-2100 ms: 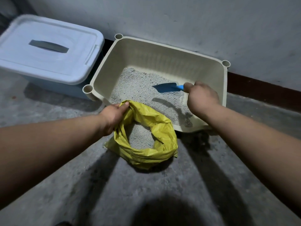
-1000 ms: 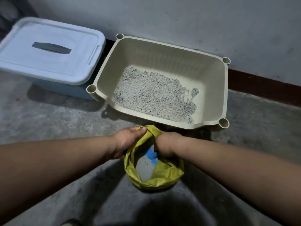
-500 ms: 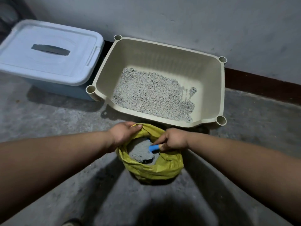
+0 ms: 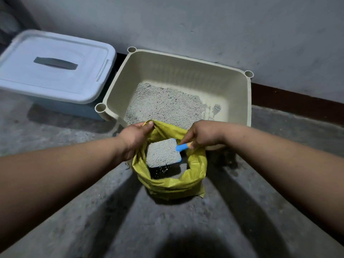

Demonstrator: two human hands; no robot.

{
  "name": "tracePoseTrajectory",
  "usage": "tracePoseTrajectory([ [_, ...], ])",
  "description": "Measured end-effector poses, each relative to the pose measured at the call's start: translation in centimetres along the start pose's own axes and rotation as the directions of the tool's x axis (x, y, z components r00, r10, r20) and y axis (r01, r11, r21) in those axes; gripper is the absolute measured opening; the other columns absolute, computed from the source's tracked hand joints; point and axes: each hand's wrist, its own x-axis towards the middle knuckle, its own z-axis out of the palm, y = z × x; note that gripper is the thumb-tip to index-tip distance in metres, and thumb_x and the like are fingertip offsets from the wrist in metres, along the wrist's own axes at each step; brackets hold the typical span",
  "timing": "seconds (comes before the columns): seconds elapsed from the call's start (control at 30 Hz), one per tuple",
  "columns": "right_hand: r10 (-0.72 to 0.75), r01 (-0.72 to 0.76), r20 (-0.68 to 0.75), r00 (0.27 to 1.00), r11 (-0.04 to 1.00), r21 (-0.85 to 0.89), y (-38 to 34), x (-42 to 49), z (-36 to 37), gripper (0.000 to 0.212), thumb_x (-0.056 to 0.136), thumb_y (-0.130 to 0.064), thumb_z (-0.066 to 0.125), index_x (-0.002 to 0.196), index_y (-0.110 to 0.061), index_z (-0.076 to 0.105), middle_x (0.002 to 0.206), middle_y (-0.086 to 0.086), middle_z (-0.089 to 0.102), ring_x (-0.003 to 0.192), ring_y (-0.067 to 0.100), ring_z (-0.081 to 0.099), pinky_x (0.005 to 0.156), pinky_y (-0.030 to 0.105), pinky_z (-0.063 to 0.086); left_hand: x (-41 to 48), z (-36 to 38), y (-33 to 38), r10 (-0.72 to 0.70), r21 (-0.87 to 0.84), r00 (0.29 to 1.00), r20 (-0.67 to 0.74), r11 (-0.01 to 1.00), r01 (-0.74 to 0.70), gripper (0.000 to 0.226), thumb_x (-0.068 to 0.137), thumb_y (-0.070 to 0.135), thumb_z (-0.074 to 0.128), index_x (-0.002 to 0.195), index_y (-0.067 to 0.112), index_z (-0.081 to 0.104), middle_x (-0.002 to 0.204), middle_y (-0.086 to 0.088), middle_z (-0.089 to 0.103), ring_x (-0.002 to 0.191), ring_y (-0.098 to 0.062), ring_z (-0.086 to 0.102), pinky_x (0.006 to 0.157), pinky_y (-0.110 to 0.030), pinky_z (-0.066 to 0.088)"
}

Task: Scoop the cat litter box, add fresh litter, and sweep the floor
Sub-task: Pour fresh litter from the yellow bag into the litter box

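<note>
Concrete floor [image 4: 74, 211]: L hand [image 4: 135, 138] grips yellow bag [image 4: 173, 185] rim; R hand [image 4: 202, 135], prob. pinching, holds blue scoop [image 4: 181, 147] heaped w/ litter [image 4: 162, 153].

Two hands [image 4: 134, 138] [image 4: 203, 135], one litter box [image 4: 239, 94], one yellow bag [image 4: 167, 187], one scoop [image 4: 181, 147], one bin [image 4: 55, 79].

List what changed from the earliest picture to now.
The right hand carried the blue scoop from over the litter box back into the yellow bag, dug in, and now lifts it heaped with litter. Nothing was let go. The left hand still holds the bag's rim; box and blue lidded bin stayed put.
</note>
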Motion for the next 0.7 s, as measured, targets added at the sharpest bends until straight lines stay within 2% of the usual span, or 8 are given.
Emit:
tracePoseTrajectory([
  [0.03, 0.009, -0.009, -0.004, 1.0, 1.0, 0.027, 0.3, -0.2, -0.2, 0.04, 0.085, -0.016, 0.067, 0.123, -0.027, 0.064, 0.109, -0.006, 0.068, 0.091, 0.009, 0.057, 0.076, 0.02, 0.039, 0.1, 0.0, 0.2, -0.005, -0.008, 1.0, -0.008, 1.0, 0.005, 0.02, 0.097, 0.027, 0.048, 0.107, 0.012, 0.059, 0.066, -0.001, 0.068, 0.045, -0.008, 0.063, 0.045, -0.017, 0.05],
  [0.07, 0.019, -0.019, -0.009, 1.0, 0.998, 0.058, 0.6, -0.3, -0.4, 0.039, 0.085, -0.015, 0.067, 0.122, -0.027, 0.065, 0.098, -0.007, 0.069, 0.08, 0.006, 0.056, 0.071, 0.018, 0.04, 0.3, -0.1, 0.5, -0.017, -0.014, 1.0, -0.011, 1.0, 0.017, 0.024, 0.097, 0.026, 0.049, 0.111, 0.01, 0.058, 0.07, -0.004, 0.069, 0.05, -0.011, 0.065, 0.049, -0.021, 0.053],
  [0.17, 0.039, -0.035, -0.026, 0.999, 0.993, 0.114, 1.6, -0.5, -0.8, 0.037, 0.084, -0.014, 0.068, 0.118, -0.029, 0.067, 0.063, -0.011, 0.058, 0.054, 0.004, 0.046, 0.057, 0.018, 0.038, 0.5, -0.6, 0.8, -0.062, -0.015, 0.998, -0.013, 0.998, 0.061, 0.034, 0.094, 0.022, 0.055, 0.123, 0.005, 0.056, 0.095, -0.015, 0.07, 0.078, -0.025, 0.068, 0.081, -0.04, 0.056],
  [0.23, 0.048, -0.044, -0.019, 0.999, 0.985, 0.165, 2.2, -0.6, -1.0, 0.037, 0.084, -0.014, 0.069, 0.117, -0.03, 0.067, 0.059, -0.002, 0.056, 0.052, 0.011, 0.044, 0.059, 0.026, 0.037, 0.5, -0.6, 0.9, -0.076, -0.009, 0.997, -0.008, 0.997, 0.076, 0.036, 0.091, 0.019, 0.058, 0.124, 0.005, 0.055, 0.1, -0.017, 0.069, 0.085, -0.027, 0.067, 0.086, -0.043, 0.053],
  [0.33, 0.073, -0.066, -0.018, 0.997, 0.964, 0.258, 2.9, -1.0, -1.5, 0.037, 0.085, -0.011, 0.068, 0.118, -0.027, 0.067, 0.063, 0.007, 0.054, 0.049, 0.012, 0.041, 0.051, 0.023, 0.034, 0.6, -0.5, 0.9, -0.078, -0.024, 0.997, -0.016, 0.997, 0.078, 0.03, 0.091, 0.017, 0.059, 0.119, 0.008, 0.055, 0.099, -0.014, 0.069, 0.083, -0.025, 0.067, 0.086, -0.041, 0.052],
  [0.47, 0.124, -0.089, -0.064, 0.99, 0.916, 0.392, 3.9, -1.9, -2.8, 0.038, 0.087, -0.006, 0.065, 0.119, -0.026, 0.066, 0.058, 0.004, 0.048, 0.031, 0.002, 0.034, 0.034, 0.014, 0.028, 1.0, -0.4, 0.7, -0.072, -0.019, 0.997, -0.022, 0.997, 0.072, 0.032, 0.092, 0.017, 0.057, 0.122, 0.005, 0.055, 0.092, -0.015, 0.069, 0.078, -0.026, 0.066, 0.083, -0.043, 0.055],
  [0.63, 0.235, -0.112, -0.175, 0.956, 0.845, 0.523, 5.4, -1.6, -3.2, 0.035, 0.087, -0.01, 0.065, 0.118, -0.026, 0.066, 0.056, 0.005, 0.047, 0.04, 0.01, 0.033, 0.035, 0.016, 0.026, 1.2, -0.2, 0.6, -0.056, -0.003, 0.998, -0.034, 0.998, 0.056, 0.032, 0.093, 0.019, 0.056, 0.121, 0.004, 0.055, 0.09, -0.016, 0.068, 0.076, -0.028, 0.067, 0.082, -0.042, 0.055],
  [0.7, 0.281, -0.119, -0.236, 0.93, 0.84, 0.53, 5.8, -1.3, -2.9, 0.034, 0.088, -0.013, 0.064, 0.12, -0.027, 0.065, 0.055, 0.004, 0.048, 0.043, 0.012, 0.034, 0.035, 0.016, 0.027, 1.3, -0.2, 0.6, -0.065, -0.005, 0.998, -0.019, 0.998, 0.065, 0.026, 0.094, 0.019, 0.054, 0.115, 0.004, 0.057, 0.087, -0.016, 0.068, 0.068, -0.025, 0.069, 0.07, -0.036, 0.058],
])
